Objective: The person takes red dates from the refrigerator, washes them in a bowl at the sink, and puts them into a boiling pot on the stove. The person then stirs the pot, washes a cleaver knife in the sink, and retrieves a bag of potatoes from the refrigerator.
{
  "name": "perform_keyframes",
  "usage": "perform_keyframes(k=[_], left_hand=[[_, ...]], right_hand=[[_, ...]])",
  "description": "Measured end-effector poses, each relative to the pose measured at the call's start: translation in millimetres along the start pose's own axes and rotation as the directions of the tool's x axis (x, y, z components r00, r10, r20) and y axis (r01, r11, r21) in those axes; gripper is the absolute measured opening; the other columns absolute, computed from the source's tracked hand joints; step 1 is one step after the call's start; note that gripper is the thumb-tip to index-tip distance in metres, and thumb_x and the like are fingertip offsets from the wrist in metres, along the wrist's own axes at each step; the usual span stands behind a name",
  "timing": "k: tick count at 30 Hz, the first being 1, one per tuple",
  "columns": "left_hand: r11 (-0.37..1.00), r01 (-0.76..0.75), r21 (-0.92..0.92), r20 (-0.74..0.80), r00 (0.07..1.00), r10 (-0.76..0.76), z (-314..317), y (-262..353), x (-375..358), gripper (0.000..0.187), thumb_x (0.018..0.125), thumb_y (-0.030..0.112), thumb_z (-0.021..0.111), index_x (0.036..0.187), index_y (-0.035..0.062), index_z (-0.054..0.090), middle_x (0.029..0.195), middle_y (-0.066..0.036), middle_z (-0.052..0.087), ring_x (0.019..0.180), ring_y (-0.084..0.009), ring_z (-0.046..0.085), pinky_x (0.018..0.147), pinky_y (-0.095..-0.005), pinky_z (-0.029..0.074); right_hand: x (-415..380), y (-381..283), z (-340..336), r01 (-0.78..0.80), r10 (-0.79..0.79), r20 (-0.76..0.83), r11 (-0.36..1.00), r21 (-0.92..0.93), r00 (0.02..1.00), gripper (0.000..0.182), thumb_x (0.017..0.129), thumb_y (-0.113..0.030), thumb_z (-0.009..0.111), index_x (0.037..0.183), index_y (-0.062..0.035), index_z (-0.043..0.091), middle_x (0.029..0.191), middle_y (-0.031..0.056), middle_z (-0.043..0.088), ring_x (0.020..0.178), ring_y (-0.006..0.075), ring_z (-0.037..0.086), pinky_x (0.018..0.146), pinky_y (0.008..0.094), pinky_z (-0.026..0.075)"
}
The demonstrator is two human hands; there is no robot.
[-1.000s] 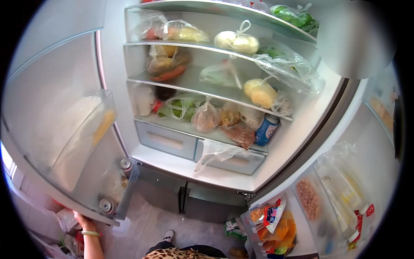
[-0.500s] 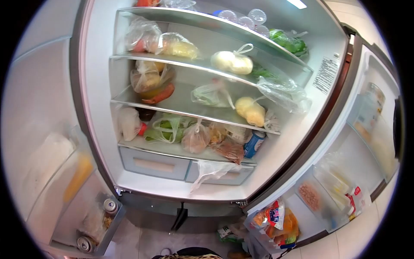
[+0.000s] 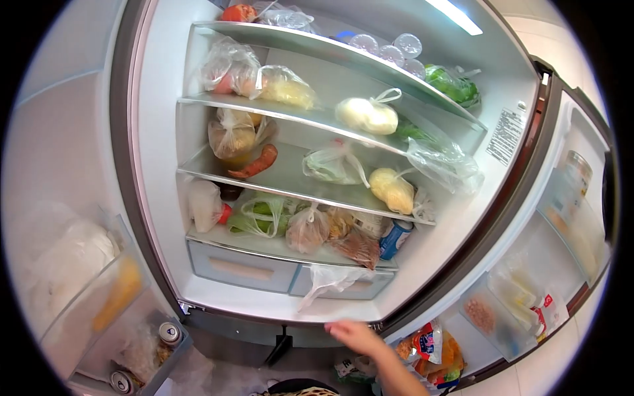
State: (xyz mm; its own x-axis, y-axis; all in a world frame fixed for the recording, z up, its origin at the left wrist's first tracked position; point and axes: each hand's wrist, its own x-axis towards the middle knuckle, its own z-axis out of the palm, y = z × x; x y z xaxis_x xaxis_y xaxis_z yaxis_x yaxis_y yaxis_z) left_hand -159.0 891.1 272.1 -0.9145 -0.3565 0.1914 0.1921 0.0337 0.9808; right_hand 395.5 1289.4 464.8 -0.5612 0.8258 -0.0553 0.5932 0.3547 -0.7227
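My right hand (image 3: 353,336) is in front of the lower edge of the open refrigerator, its forearm coming from the bottom right. Nothing shows in it; the fingers point left, loosely bent and slightly blurred. Just above hangs a thin clear plastic bag (image 3: 330,282) over the drawer front. On the lowest shelf stand a blue can (image 3: 395,239), a bag of brownish food (image 3: 308,231) and a bag of green vegetables (image 3: 257,214). Higher up lie a carrot-like root (image 3: 256,162), a bag of yellowish round food (image 3: 391,190) and a bag of white round food (image 3: 366,115). My left hand is out of view.
Both doors stand open. The left door bin (image 3: 155,373) holds cans (image 3: 170,333) and plastic bags. Snack packets (image 3: 429,346) fill the right door's lower bin. Clear round containers (image 3: 391,54) sit on the top shelf (image 3: 290,34). More bags lie on the floor.
My right hand has come into view from the bottom right. The view has shifted, so the shelves appear slightly lower and farther right. The shelf items look unmoved.
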Motion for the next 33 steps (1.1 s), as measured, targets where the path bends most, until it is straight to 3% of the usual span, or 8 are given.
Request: perform_keyframes(k=[2,6,8,10,12,18,25,33], left_hand=[[1.0,-0.004,0.004,-0.007,1.0,0.004,0,0,1,0.047,0.1,0.032,0.037,0.132,-0.0011,0.048,0.132,-0.012,0.053,0.119,-0.0248,0.051,0.104,-0.0378,0.038],[1.0,-0.007,0.018,-0.02,1.0,0.007,1,-1,-1,0.047,0.1,0.031,0.036,0.133,-0.0013,0.047,0.132,-0.012,0.052,0.12,-0.0245,0.05,0.105,-0.0374,0.037],[1.0,-0.006,0.024,-0.025,1.0,0.007,1,-2,-2,0.047,0.101,0.031,0.036,0.133,-0.0014,0.047,0.133,-0.012,0.052,0.12,-0.0243,0.05,0.105,-0.0372,0.037],[1.0,-0.01,0.017,-0.039,0.999,0.011,0,-4,-3,0.047,0.101,0.031,0.036,0.133,-0.0015,0.047,0.133,-0.012,0.052,0.12,-0.0242,0.05,0.105,-0.0369,0.036],[1.0,-0.012,0.005,-0.056,0.998,0.012,-6,-7,-4,0.047,0.101,0.03,0.036,0.134,-0.0016,0.046,0.134,-0.012,0.051,0.121,-0.024,0.049,0.105,-0.0367,0.036],[0.997,-0.043,-0.064,-0.101,0.994,0.036,-29,-35,7,0.047,0.101,0.03,0.035,0.135,-0.0018,0.045,0.135,-0.012,0.05,0.122,-0.0236,0.048,0.106,-0.0361,0.035],[0.98,-0.127,-0.151,-0.117,0.987,0.11,-52,-98,39,0.046,0.101,0.028,0.035,0.134,-0.0009,0.047,0.133,-0.011,0.052,0.12,-0.023,0.049,0.105,-0.0356,0.035],[0.87,0.104,-0.481,-0.184,0.959,-0.217,-15,4,-26,0.045,0.102,0.032,0.036,0.129,-0.0014,0.051,0.129,-0.01,0.054,0.115,-0.0225,0.051,0.103,-0.035,0.036]], right_hand=[[38,-60,-54,0.173,-0.134,-0.176,0.959,0.225,0.975,0.024,0.097,-0.021,0.056,0.111,-0.0036,0.066,0.102,0.0052,0.067,0.096,0.0127,0.06,0.086,0.0277,0.048],[130,-140,-145,0.453,-0.47,-0.483,0.877,-0.161,0.739,0.025,0.094,-0.017,0.056,0.109,0.0001,0.064,0.102,0.014,0.065,0.094,0.0241,0.062,0.082,0.0318,0.048],[199,-137,-185,0.274,-0.553,-0.555,0.817,-0.508,0.621,0.036,0.091,-0.026,0.056,0.111,0.0027,0.061,0.11,0.0214,0.062,0.105,0.0364,0.059,0.092,0.0426,0.046],[263,-132,-216,-0.076,-0.511,-0.64,0.744,-0.663,0.573,0.048,0.085,-0.033,0.06,0.118,0.0014,0.059,0.116,0.0238,0.061,0.111,0.0358,0.057,0.097,0.0434,0.044],[294,-151,-248,-0.279,-0.085,-0.605,0.831,-0.482,0.792,0.059,0.079,-0.039,0.062,0.125,-0.0012,0.057,0.123,0.0255,0.058,0.118,0.0353,0.054,0.103,0.0412,0.04],[402,-90,-278,-0.13,-0.211,-0.397,0.724,-0.677,0.893,0.058,0.08,-0.037,0.056,0.127,-0.0045,0.056,0.132,0.0211,0.054,0.126,0.0337,0.049,0.105,0.0384,0.039],[429,-77,-292,-0.108,-0.356,-0.408,0.628,-0.771,0.841,0.054,0.083,-0.034,0.054,0.128,-0.0043,0.054,0.133,0.0213,0.053,0.124,0.0347,0.05,0.105,0.0387,0.039],[443,-72,-296,-0.08,-0.487,-0.395,0.547,-0.833,0.779,0.05,0.087,-0.03,0.052,0.129,-0.0041,0.053,0.134,0.0216,0.052,0.122,0.0358,0.051,0.105,0.0391,0.039]])
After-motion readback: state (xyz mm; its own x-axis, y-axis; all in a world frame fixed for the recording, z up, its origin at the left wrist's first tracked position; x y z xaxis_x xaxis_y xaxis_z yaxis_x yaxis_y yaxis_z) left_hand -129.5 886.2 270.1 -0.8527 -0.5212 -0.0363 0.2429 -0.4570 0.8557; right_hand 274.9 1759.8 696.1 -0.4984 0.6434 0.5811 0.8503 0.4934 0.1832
